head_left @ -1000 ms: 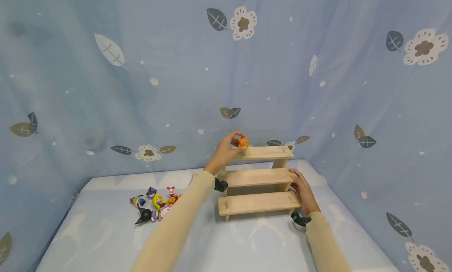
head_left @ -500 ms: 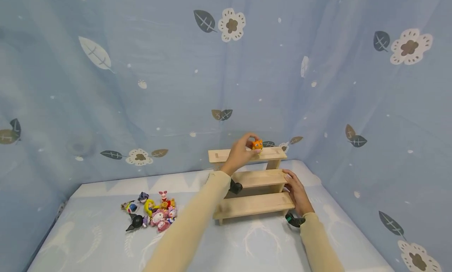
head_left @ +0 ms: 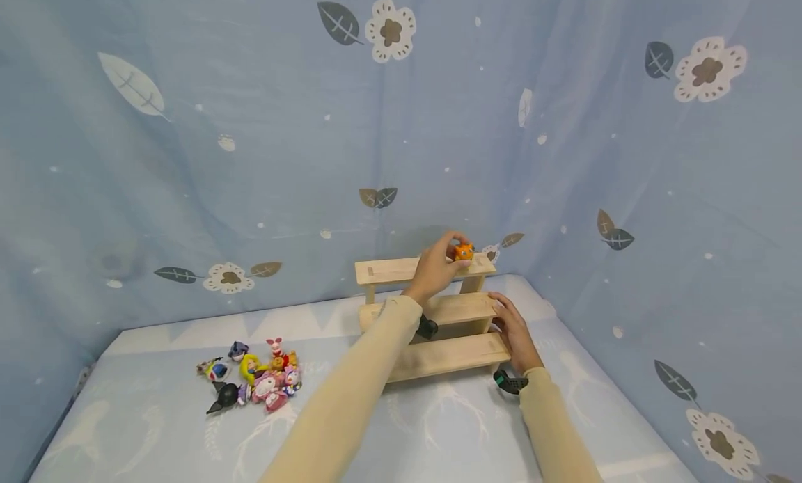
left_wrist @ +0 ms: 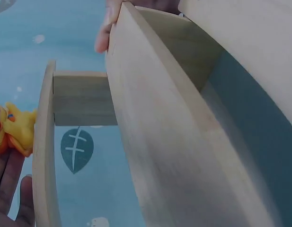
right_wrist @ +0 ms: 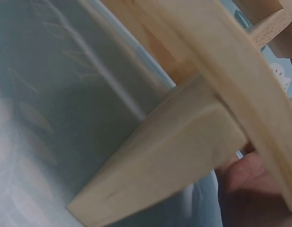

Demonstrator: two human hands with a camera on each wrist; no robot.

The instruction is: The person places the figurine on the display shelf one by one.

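My left hand (head_left: 434,268) pinches a small orange and yellow toy figurine (head_left: 464,251) between thumb and fingers. It is at the right part of the top board of a three-step wooden display stand (head_left: 395,270). In the left wrist view the figurine (left_wrist: 22,130) appears right at the top board's edge, its yellow side showing. My right hand (head_left: 517,333) grips the stand's right side, fingertips on the end of the middle step. Part of that hand (right_wrist: 247,182) shows behind the wood in the right wrist view. The left forearm covers the left part of the lower steps.
A cluster of small toy figurines (head_left: 266,384) lies on the pale blue cloth-covered table (head_left: 163,427), left of the stand. A patterned blue curtain (head_left: 282,156) hangs close behind the stand and along the right side.
My left hand has carried the figurine rightward along the top board, toward its right end. The right hand keeps its grip on the stand. The head view has turned slightly right.
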